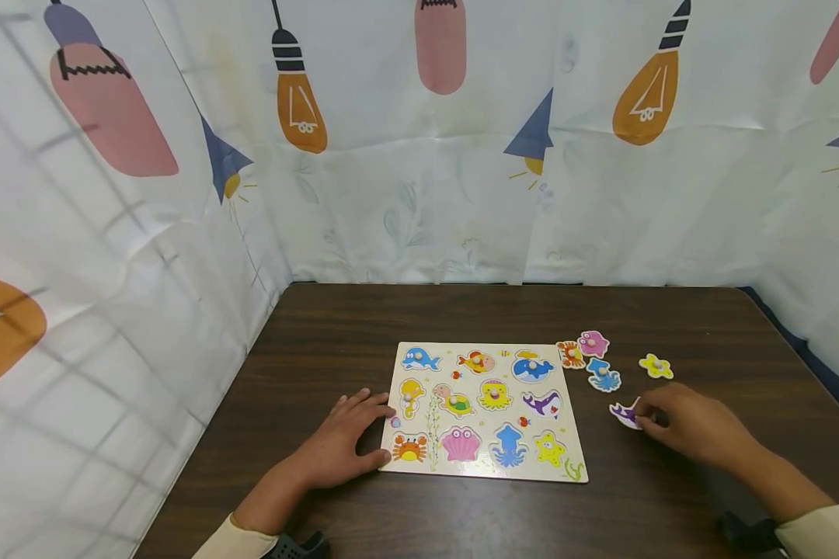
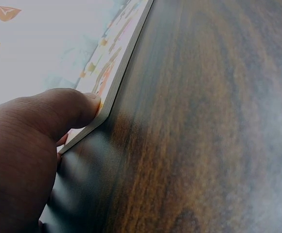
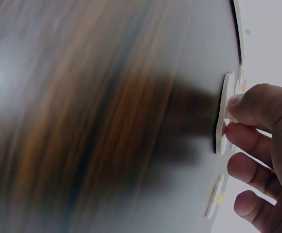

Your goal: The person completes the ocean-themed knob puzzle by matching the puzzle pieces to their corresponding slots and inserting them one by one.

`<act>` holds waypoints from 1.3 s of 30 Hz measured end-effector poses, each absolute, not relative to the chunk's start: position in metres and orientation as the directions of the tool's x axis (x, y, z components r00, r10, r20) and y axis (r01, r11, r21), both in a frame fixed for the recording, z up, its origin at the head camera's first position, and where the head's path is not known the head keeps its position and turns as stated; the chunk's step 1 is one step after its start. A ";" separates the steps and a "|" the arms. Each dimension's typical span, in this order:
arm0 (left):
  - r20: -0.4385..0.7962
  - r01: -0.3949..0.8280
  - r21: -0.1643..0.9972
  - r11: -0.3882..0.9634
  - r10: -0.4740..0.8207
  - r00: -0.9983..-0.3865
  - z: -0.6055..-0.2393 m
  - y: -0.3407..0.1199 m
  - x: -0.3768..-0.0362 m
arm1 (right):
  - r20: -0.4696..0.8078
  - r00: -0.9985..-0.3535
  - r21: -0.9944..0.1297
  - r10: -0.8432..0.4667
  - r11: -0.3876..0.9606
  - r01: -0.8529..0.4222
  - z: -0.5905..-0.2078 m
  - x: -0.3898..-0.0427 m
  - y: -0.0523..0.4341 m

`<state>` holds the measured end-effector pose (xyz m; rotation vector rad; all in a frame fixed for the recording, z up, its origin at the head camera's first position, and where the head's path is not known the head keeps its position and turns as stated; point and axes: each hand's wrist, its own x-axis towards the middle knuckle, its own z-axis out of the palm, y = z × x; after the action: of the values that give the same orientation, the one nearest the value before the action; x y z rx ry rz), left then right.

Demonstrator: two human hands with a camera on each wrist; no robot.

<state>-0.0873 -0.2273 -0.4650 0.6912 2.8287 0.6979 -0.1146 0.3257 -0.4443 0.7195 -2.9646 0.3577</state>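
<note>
A sea-animal peg puzzle board (image 1: pixel 485 472) lies flat on the table. My left hand (image 1: pixel 342 439) rests at its left edge, fingers spread. In the left wrist view, the thumb (image 2: pixel 85 109) presses on the board's corner (image 2: pixel 104 114). Right of the board, my right hand (image 1: pixel 692 427) pinches a purple shark puzzle piece (image 1: pixel 624 415) between thumb and index finger; the other fingers are loosely bent. Seen from the right wrist, the piece (image 3: pixel 222 114) is edge-on, close over the table. Beyond this hand lies a yellow starfish piece (image 1: pixel 656 366).
Near the board's upper right corner lie a crab piece (image 1: pixel 571 355), a pink shell piece (image 1: pixel 593 343) and a blue squid piece (image 1: pixel 604 376). The dark wooden table (image 1: pixel 349 326) backs onto a printed white curtain (image 1: pixel 405 194), which also hangs along the left side.
</note>
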 end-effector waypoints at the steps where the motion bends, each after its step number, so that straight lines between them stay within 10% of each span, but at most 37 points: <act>1: -0.030 0.401 0.471 0.786 0.468 -0.883 -0.465 -0.227 -0.087 | 0.132 -0.885 -0.206 -0.446 0.861 -0.465 -0.444 -0.114 0.323; 39: -0.033 0.403 0.481 0.779 0.476 -0.879 -0.467 -0.229 -0.089 | 0.141 -0.841 -0.194 -0.522 0.819 -0.541 -0.435 -0.125 0.255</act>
<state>-0.0890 -0.2288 -0.4669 0.7006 2.8174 0.7094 -0.1249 0.2551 -0.4351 0.8538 -2.9174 0.3480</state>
